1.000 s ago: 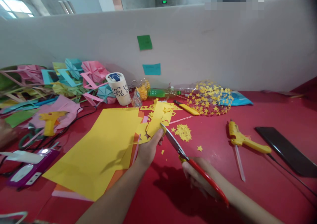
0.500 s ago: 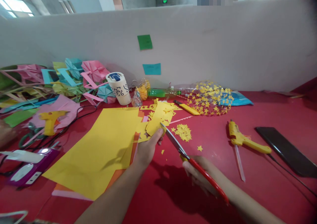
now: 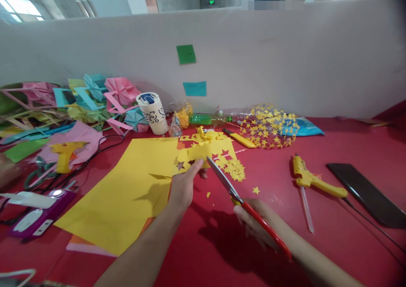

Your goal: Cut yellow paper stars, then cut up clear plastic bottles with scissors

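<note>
My left hand (image 3: 184, 187) pinches a piece of yellow paper (image 3: 228, 144) between thumb and fingers. Star-shaped holes show along the paper's right part and lower edge. In my right hand (image 3: 258, 223) is a pair of scissors (image 3: 222, 177) with red handles. Their blades look nearly closed, and the tips lie against the lower edge of the paper in the view, just right of my left thumb; whether they touch it I cannot tell. A pile of small yellow paper stars (image 3: 235, 171) lies right of the paper, with one loose star (image 3: 256, 190) nearby.
Large yellow sheets (image 3: 127, 185) cover the left of the red table. Beyond stand a white cup (image 3: 152, 115) and a star-covered clear bottle (image 3: 268, 128). A yellow cutter (image 3: 243, 140), glue guns (image 3: 306, 175), a phone (image 3: 364, 189) and a purple power strip (image 3: 44, 219) lie around. Another person's hand (image 3: 8, 172) shows at far left.
The yellow paper has turned in my left hand and now reaches to the right, showing its star-shaped holes. My left hand has shifted slightly left. The scissors are almost where they were.
</note>
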